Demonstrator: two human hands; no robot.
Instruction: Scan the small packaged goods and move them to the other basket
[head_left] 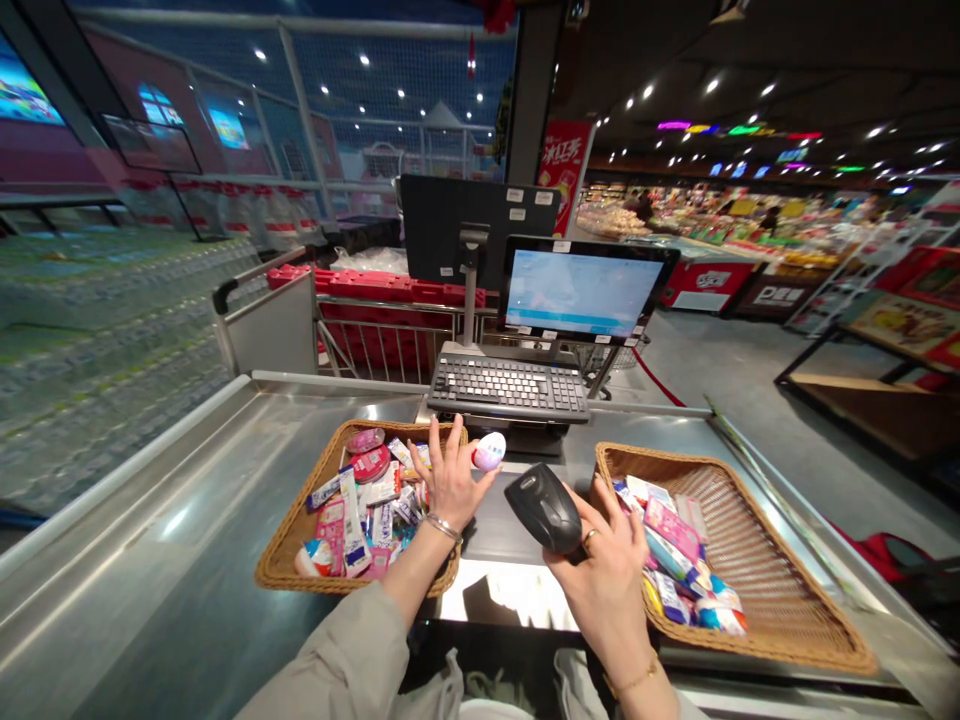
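My left hand [450, 478] hovers over the left wicker basket [294, 540] and pinches a small white-and-pink egg-shaped item [489, 451] between thumb and fingertips, its other fingers spread upward. My right hand [606, 565] grips a black handheld barcode scanner [544, 506], whose head points toward the egg. A ring shows on one right finger, and a bracelet sits on each wrist. The left basket is full of small packaged snacks and candies [358, 505].
The right wicker basket [757, 560] holds several packets at its near left side. A keyboard [510, 385], a lit touchscreen [581, 292] and a rear monitor [465, 228] stand behind on the steel counter [172, 540]. Red shopping carts [375, 300] lie beyond.
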